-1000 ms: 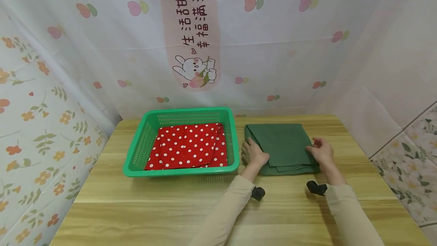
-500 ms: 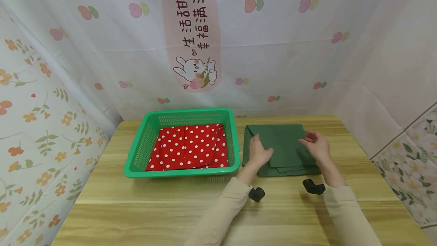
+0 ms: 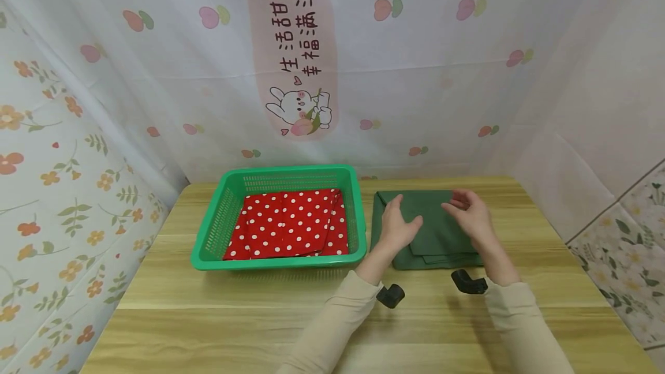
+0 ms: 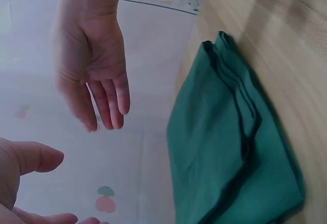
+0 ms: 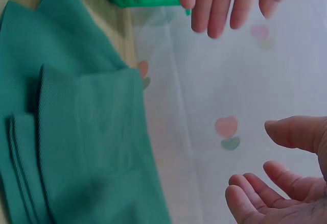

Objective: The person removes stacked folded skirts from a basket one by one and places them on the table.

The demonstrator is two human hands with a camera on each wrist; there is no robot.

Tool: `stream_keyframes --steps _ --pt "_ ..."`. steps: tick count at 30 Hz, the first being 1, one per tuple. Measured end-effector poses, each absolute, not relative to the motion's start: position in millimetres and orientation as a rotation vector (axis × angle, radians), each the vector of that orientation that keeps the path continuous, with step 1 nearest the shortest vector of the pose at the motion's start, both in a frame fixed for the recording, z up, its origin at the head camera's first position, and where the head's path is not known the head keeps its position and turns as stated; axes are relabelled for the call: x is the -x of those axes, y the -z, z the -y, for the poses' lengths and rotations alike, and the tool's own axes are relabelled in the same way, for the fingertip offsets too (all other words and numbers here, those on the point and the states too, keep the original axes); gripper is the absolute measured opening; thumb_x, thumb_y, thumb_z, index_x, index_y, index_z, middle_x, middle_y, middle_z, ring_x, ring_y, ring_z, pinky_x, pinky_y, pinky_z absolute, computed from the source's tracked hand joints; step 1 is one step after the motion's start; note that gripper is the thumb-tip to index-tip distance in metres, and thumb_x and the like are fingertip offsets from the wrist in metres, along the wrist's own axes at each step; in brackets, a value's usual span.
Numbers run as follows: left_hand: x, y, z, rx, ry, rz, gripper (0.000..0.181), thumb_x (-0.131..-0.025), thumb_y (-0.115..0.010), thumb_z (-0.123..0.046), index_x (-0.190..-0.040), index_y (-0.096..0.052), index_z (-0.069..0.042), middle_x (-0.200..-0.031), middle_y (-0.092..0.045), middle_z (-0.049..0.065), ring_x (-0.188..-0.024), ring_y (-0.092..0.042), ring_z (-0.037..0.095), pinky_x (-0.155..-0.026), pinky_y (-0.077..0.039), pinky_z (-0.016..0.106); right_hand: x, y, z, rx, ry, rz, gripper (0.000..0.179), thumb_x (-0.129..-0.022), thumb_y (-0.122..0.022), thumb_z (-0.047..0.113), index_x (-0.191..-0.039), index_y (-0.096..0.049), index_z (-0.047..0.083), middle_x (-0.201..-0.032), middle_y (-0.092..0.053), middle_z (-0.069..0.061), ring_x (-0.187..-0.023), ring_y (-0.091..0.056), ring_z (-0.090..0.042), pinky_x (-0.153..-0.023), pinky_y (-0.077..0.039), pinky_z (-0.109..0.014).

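A folded dark green cloth (image 3: pixel 433 229) lies on the wooden table, its layered edges towards the person. Above its left part hovers my left hand (image 3: pixel 397 228), thumb spread from the other fingers and nothing in it. My right hand (image 3: pixel 473 215) is over the cloth's right part, its fingers loosely bent and holding nothing. Both wrist views show the hands raised apart from the green cloth (image 4: pixel 214 132). Left of the hands, a green plastic basket (image 3: pixel 358 218) contains a folded red cloth (image 3: pixel 291 224) with white dots.
The wooden table (image 3: pixel 249 322) runs under everything. Behind it hangs a white curtain (image 3: pixel 426 91) with a printed rabbit and writing. A flower-patterned curtain (image 3: pixel 67 189) is at the left. Black camera mounts (image 3: pixel 391 295) stick out from both wrists.
Both hands have come up off the green cloth. The right hand has moved left from the cloth's right edge to above it. Cloth and basket stay in place.
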State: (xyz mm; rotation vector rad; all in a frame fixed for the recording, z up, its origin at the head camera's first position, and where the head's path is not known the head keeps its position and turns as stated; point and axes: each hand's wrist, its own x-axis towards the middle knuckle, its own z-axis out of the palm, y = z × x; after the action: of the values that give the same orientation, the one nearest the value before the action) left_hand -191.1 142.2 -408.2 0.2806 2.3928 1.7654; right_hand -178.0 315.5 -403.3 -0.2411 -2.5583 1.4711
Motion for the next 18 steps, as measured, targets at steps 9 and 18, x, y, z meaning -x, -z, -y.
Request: stream_keyframes --steps 9,18 --pt "190 397 -131 -0.307 -1.834 -2.413 0.058 -0.089 -0.062 -0.016 -0.140 -0.038 -0.003 -0.140 -0.041 0.011 -0.130 -0.037 0.028 -0.101 -0.038 0.041 181 394 -295 0.121 -1.525 2.523 0.054 -0.094 -0.056 0.016 -0.138 -0.035 -0.008 -0.133 -0.043 -0.028 -0.121 -0.044 -0.039 -0.095 -0.039 -0.048" --pt "192 387 -115 -0.374 -1.874 -2.455 0.055 -0.090 -0.061 -0.014 -0.139 -0.039 0.000 -0.137 -0.044 0.015 -0.127 -0.040 0.029 -0.101 -0.038 0.041 185 385 -272 0.016 -1.572 2.505 0.053 -0.094 -0.057 0.016 -0.138 -0.036 -0.006 -0.134 -0.043 -0.027 -0.122 -0.043 -0.039 -0.098 -0.036 -0.053"
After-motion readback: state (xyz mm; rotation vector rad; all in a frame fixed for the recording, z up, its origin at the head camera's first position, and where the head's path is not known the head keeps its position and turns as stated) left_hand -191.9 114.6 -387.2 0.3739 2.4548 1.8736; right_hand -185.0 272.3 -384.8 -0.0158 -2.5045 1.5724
